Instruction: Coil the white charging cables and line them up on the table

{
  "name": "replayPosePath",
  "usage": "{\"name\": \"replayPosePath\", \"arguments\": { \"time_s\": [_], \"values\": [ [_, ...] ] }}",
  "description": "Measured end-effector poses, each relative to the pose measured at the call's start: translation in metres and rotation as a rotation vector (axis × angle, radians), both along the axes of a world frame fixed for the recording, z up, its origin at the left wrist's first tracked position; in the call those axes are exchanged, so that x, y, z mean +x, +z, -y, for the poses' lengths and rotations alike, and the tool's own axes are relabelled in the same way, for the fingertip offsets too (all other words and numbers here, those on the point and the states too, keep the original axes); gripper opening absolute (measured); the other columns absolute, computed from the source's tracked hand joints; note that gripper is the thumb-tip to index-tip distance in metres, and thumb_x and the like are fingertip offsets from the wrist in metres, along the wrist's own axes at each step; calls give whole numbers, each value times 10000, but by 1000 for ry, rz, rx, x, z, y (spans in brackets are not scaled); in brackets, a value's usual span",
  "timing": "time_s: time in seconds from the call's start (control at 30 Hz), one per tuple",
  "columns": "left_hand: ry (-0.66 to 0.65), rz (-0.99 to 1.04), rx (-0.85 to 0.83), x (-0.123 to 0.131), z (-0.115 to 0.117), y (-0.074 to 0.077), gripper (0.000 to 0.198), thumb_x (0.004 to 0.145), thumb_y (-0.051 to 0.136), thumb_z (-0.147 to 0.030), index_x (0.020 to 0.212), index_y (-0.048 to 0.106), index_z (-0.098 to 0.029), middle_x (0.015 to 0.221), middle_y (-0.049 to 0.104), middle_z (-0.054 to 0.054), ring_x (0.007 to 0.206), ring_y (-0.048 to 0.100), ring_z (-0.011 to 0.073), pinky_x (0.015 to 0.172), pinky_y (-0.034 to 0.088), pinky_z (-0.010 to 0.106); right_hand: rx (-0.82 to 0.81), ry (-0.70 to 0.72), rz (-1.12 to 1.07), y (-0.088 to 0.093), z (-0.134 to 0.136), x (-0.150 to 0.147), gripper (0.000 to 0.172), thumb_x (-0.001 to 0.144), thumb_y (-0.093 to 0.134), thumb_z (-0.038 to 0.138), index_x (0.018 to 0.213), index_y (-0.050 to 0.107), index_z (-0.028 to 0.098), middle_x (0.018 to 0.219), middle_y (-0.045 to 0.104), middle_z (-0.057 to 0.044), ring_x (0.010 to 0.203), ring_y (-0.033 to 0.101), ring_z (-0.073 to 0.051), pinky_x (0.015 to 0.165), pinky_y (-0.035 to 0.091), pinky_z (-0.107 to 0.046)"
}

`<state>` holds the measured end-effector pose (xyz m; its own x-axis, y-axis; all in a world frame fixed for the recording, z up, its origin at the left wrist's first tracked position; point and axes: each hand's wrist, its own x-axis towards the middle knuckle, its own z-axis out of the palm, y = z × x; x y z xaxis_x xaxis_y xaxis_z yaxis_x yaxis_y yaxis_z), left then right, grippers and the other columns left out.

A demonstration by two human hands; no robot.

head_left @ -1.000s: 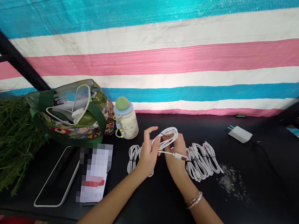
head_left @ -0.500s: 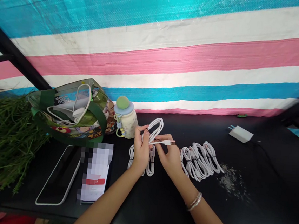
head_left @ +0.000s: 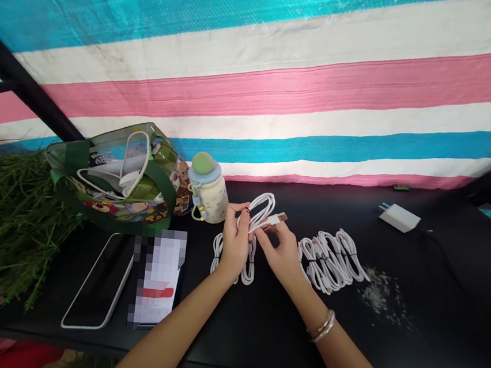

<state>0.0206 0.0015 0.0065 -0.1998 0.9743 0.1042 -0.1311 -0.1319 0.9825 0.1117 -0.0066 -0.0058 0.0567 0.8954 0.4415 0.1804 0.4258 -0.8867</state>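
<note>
Higher than a moment ago, the plug end of the looped white charging cable now tilts up and right, at centre above the black table. My left hand clenches the loops, and my right hand pinches the cable just behind the plug. Coiled, tied cables lie just right; another coil sits beneath my left hand.

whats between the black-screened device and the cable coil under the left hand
In the head view, a pixelated white and red card lies there, right beside the device and short of the cable coil.
</note>
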Motion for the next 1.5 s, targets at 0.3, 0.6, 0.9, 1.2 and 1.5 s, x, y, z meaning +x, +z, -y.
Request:
{"name": "replayPosePath", "arguments": {
  "time_s": [0.3, 0.6, 0.9, 1.2, 1.5],
  "values": [
    [37, -232, 187, -4, 5, -5, 286, 869, 464, -481, 920, 497, -202, 697, 519, -24, 565, 491, 106, 529, 412, 227, -115, 52, -226, 4, 5, -7, 177, 784, 561, 305, 651, 476, 225, 577, 572, 33, 568, 603, -133, 569, 481, -266],
    [-129, -283, 141, -7, 4, 1, 235, 856, 521, -356, 1022, 455, -204, 770, 553, -16, 576, 502, 102, 551, 418, 229, -125, -39, -252, 2, 4, -5, 216, 790, 571, 326, 639, 458, 221, 554, 493, 52, 503, 513, -104, 513, 439, -241],
    [-110, -275, 103, -9, -3, -2, 174, 846, 508, -258, 1000, 457, -193, 714, 540, -37, 558, 537, 100, 552, 442, 228, -5, -26, -34, 1, 2, 1, 92, 818, 511, 255, 735, 490, 223, 609, 550, 37, 477, 514, -104, 496, 415, -237],
    [-119, -458, 80, -13, -6, -1, 131, 837, 487, -190, 968, 492, -202, 584, 519, -72, 477, 514, 100, 525, 400, 221, 300, -174, 380, 0, -3, 11, 143, 851, 489, 153, 767, 579, 227, 625, 614, 20, 537, 527, -136, 533, 372, -269],
    [-158, -742, 111, -15, 1, 3, 189, 885, 401, -283, 1017, 517, -212, 567, 526, -56, 509, 535, 150, 542, 351, 233, 420, -368, 491, 1, -6, 16, 43, 867, 559, 212, 863, 599, 229, 573, 569, 30, 609, 492, -178, 588, 347, -300]
  ]
}}
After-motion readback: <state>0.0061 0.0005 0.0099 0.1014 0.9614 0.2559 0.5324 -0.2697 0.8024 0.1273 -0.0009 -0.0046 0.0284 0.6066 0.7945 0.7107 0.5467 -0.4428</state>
